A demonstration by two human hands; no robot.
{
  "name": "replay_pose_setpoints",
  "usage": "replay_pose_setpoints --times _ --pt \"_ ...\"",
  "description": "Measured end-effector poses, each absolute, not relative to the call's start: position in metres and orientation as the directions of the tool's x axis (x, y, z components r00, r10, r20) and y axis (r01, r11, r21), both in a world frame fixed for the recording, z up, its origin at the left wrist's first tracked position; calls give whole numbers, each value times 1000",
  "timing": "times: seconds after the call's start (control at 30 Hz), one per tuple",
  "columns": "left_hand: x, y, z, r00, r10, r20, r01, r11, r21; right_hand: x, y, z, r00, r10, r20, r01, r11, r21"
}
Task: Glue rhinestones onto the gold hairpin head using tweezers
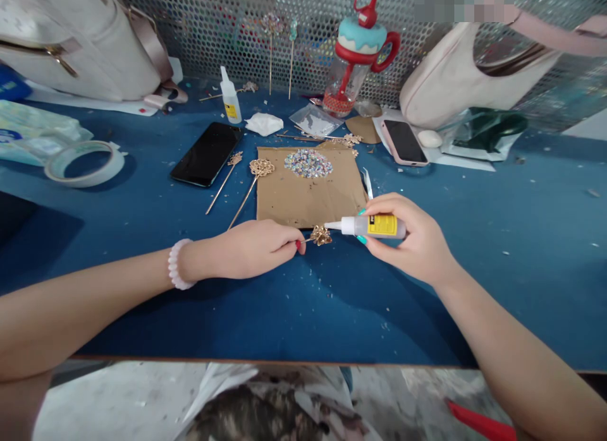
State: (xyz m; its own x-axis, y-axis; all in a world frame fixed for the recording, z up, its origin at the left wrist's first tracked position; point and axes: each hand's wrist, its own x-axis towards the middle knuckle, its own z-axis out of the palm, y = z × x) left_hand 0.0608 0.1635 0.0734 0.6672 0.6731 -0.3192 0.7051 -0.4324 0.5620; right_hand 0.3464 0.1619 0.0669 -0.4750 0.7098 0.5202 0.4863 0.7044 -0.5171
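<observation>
My left hand [265,248] pinches the stem of a gold hairpin [321,235] whose filigree flower head points right, just below the front edge of the cardboard [303,198]. In my right hand [410,239] lies a clear glue bottle [383,225] with a yellow label, held sideways. Its white nozzle tip is at the hairpin's flower head; whether it touches I cannot tell. A pile of multicoloured rhinestones [308,163] rests on the cardboard's far half. Two more gold hairpins, one with a larger head [262,168] and one with a smaller head [236,158], lie left of it.
Around the cardboard are white tweezers [368,184], a black phone [207,154], a pink phone [404,142] and a second glue bottle [231,103]. A tape roll [85,175] lies left. A red-handled cup [348,68] and two bags, a backpack [80,43] and a handbag [441,74], stand behind.
</observation>
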Motion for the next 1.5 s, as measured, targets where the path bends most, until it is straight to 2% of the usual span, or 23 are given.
replay_pose_setpoints --times 0.73,1.5 --pt "55 172 78 756 598 -268 564 -386 730 350 163 64 -453 711 538 482 703 -523" --pt "55 172 77 763 602 -235 535 -384 752 349 161 69 -437 719 540 512 693 -508"
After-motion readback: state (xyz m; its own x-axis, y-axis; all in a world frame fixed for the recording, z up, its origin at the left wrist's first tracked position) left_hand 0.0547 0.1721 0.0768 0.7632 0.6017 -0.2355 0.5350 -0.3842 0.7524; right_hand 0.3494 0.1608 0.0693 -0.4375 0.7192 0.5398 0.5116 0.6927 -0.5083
